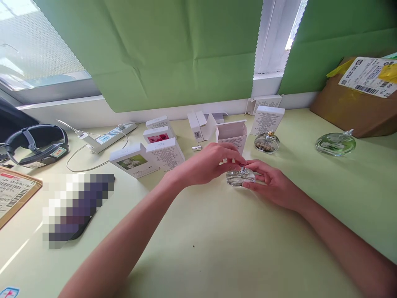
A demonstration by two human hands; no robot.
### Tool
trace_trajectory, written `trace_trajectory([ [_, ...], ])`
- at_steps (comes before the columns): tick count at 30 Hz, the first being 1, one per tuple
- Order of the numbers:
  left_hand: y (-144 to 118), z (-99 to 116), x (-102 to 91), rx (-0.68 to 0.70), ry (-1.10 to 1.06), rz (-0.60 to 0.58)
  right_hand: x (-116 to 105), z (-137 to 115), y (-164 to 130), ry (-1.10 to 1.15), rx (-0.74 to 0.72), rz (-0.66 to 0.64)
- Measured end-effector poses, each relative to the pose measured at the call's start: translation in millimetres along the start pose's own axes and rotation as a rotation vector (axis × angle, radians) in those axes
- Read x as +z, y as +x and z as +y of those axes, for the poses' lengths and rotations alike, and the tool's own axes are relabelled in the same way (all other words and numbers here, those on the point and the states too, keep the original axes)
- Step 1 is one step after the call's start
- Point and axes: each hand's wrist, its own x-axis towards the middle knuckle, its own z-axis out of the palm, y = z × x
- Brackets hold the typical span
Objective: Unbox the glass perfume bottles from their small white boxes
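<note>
Hands both on the small clear round glass perfume bottle (240, 178), which sits on the pale green tabletop (217, 248) in the middle of my reach. My left hand (207, 163) comes in from above-left, fingertips pinched together on the little silver spray nozzle (242, 169) at the bottle's top. My right hand (271, 184) is wrapped around the bottle's right side, fingers closed on the glass, steadying it.

Risks from this grip:
- Glass is smooth and rounded; I judge that if my right hand loosens while the left one pulls or twists at the nozzle, the bottle could slide or roll out toward me.
- Pinch on the nozzle is small and only at the fingertips, likely to slip off, or to press it down and spray.
- Just behind the grip stands an open white cardboard box (232, 135) with its flap up; a jerk away from me could knock it over.
- Beyond it to the right, a second round glass bottle with dark contents (266, 142) sits near enough to get bumped.
- Small silver cap (196, 147) lies loose behind my left hand; a sweep of the wrist could send it rolling.
- Larger green-tinted glass bottle (335, 143) is well apart to the right, low risk.
</note>
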Motion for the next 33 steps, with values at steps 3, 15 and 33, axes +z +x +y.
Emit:
trace_trajectory([
  [3,0.3,0.9,-0.1,0.001,-0.005,0.003,-0.1,0.3,0.2,-0.004,0.008,0.006],
  [15,1.4,3.7,6.9,0.002,-0.003,0.009,0.3,2.2,0.2,0.049,-0.019,-0.016],
  [33,0.1,2.4,5.4,0.006,0.037,0.002,-0.8,1.3,0.2,0.023,-0.021,-0.016],
])
